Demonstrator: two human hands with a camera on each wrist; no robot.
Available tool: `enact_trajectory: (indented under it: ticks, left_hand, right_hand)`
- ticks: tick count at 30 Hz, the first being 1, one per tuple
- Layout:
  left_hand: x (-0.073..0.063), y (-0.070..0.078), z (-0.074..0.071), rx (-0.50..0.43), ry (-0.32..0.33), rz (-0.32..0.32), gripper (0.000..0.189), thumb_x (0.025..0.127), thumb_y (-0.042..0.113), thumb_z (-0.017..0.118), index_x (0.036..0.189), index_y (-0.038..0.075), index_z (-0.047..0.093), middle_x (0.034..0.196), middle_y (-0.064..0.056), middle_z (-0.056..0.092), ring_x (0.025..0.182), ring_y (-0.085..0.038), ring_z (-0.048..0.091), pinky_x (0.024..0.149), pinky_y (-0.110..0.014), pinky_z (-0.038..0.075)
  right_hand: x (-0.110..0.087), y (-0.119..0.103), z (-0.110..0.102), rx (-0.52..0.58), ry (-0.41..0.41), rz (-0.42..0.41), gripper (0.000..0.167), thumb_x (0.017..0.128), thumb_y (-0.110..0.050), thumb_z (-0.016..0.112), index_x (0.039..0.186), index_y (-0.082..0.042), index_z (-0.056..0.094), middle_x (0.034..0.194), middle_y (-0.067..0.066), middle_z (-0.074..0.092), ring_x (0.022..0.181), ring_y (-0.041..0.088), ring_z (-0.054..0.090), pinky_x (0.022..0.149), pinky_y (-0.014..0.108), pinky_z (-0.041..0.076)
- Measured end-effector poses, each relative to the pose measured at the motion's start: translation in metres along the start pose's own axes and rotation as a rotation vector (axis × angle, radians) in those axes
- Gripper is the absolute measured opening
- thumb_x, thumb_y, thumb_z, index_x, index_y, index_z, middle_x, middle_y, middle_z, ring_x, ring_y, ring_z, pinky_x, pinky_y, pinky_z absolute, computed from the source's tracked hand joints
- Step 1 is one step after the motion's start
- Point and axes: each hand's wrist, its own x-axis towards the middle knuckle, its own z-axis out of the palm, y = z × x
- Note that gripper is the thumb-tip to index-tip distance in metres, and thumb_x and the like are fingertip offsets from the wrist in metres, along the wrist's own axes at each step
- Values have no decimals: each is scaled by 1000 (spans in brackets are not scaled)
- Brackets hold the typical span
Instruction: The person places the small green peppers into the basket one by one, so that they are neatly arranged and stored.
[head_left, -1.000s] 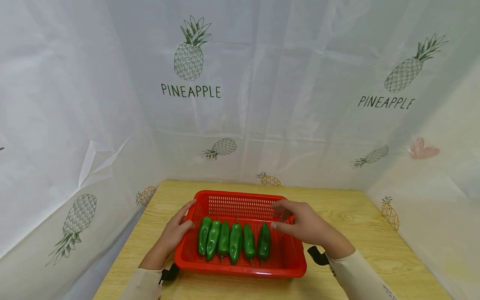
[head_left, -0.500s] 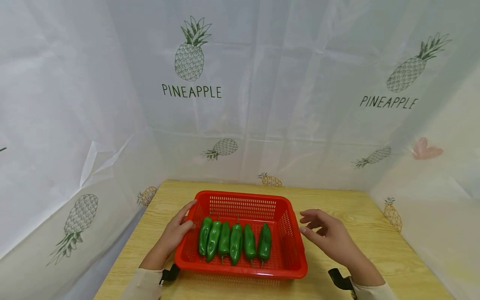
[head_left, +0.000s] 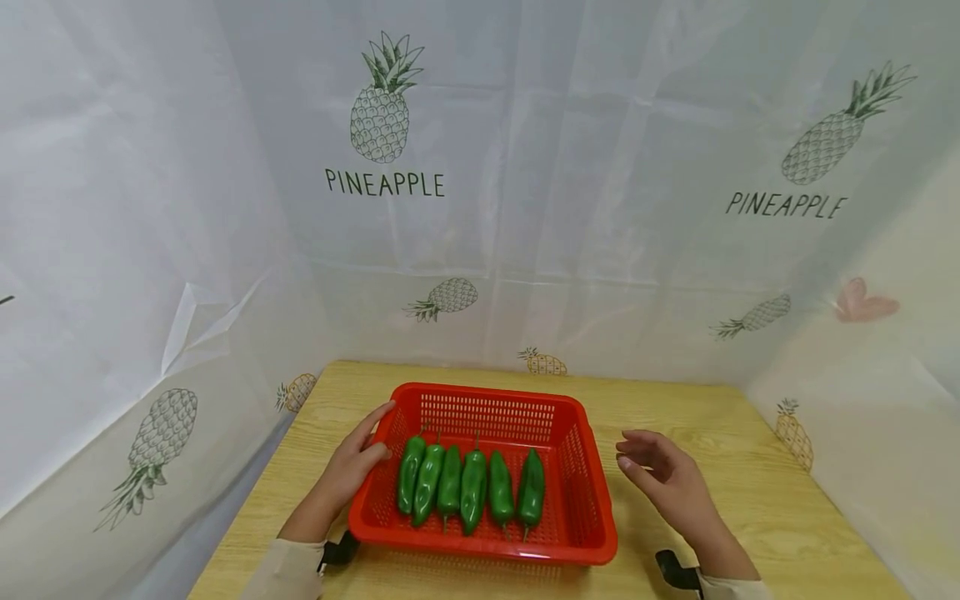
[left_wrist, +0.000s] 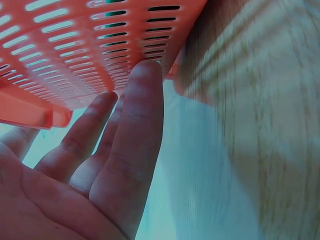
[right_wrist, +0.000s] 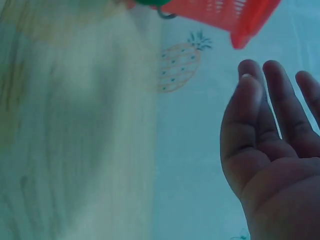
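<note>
A red plastic basket (head_left: 480,552) with slotted walls sits tilted a little in the head view. Several green peppers (head_left: 448,483) lie side by side in it, more to its left half. My left hand (head_left: 347,467) holds its left side, thumb over the rim; the left wrist view shows the fingers (left_wrist: 132,140) reaching up against the slotted outer wall. To the right of the basket, apart from it, my right hand (head_left: 671,487) hovers with nothing in it, fingers loosely bent. The right wrist view has this hand (right_wrist: 280,165) below a corner of the basket (right_wrist: 250,25).
Under everything is a light wood-grain table (head_left: 675,400). White sheeting (head_left: 585,208) printed with pineapples rises behind it and on both sides. Black straps (head_left: 341,550) show at the wrists, next to pale sleeves.
My right hand has drawn back from over the basket's right end to the table area at its right. The left hand, basket and peppers have stayed in place.
</note>
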Motion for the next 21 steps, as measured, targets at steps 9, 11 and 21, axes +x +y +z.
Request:
enact_trajectory:
  ticks: [9,11,21]
  left_hand:
    - [-1,-2,-2,11,-4,2,78,92,3,55,162,34,41,134,-27,64,98,-38,74,72,-50,64]
    - [0,-2,-3,16,-4,3,78,92,3,55,162,34,41,135,-27,63,98,-38,74,72,-50,64]
    - [2,-4,-3,26,-4,2,80,91,2,55,162,35,41,132,-28,64,96,-37,74,72,-48,65]
  right_hand:
    - [-4,15,4,-9,-25,3,40,99,-16,75,138,-11,62,120,8,72,108,19,71,84,29,61]
    - [-5,17,4,-1,-23,-2,40,99,-14,75,137,-10,63,120,10,72,107,22,71,84,30,61]
    - [-9,19,9,-62,-6,71,54,96,-25,80,144,-18,58,133,9,68,117,35,67,86,30,60]
